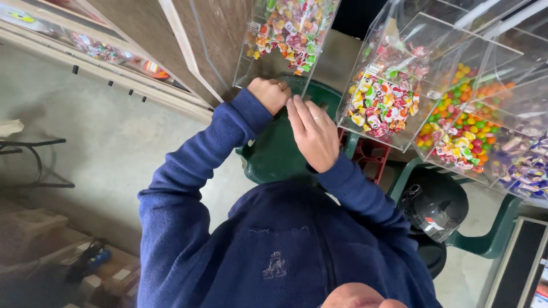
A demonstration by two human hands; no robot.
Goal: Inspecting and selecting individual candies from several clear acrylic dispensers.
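Your left hand [268,94] closed in fist, your right hand [314,134] open, fingers flat; both touch lower edge of clear plastic bin of wrapped multicoloured sweets [288,34], above green plastic chair [274,154]. No sweet visibly in either grip; bin well stocked, neighbouring clear bin [382,105] untouched.

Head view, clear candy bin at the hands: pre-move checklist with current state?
1. Left hand closed in a fist at the lower edge of the clear candy bin: ok.
2. Right hand open, fingers extended toward that same edge: ok.
3. What the left hand grips: cannot tell, hidden by the fist.
4. Candy contained inside the bin, none seen spilled: ok.
5. Green chair directly below the hands: ok.
6. Neighbouring bin of wrapped candy apart from both hands: ok.
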